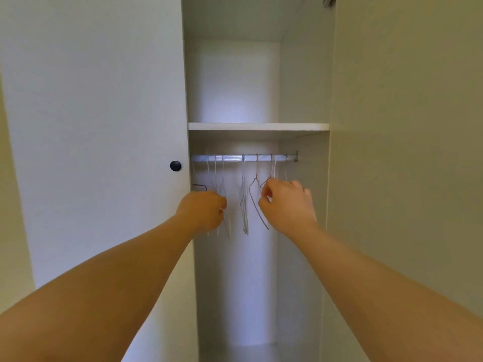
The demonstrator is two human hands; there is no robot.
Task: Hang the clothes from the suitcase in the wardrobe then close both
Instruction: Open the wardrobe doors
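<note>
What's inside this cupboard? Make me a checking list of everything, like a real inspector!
Surface: white wardrobe shelf above the rail.
Job's things: thin pale wire hangers on the silver metal rail; no clothes or suitcase in view.
Clutter: nothing seen.
Hands: right hand pinches a brownish wire hanger; left hand has curled fingers at the pale hangers, grip unclear.
Cables: nothing seen.
Surroundings: white wardrobe door with a round black knob.
</note>
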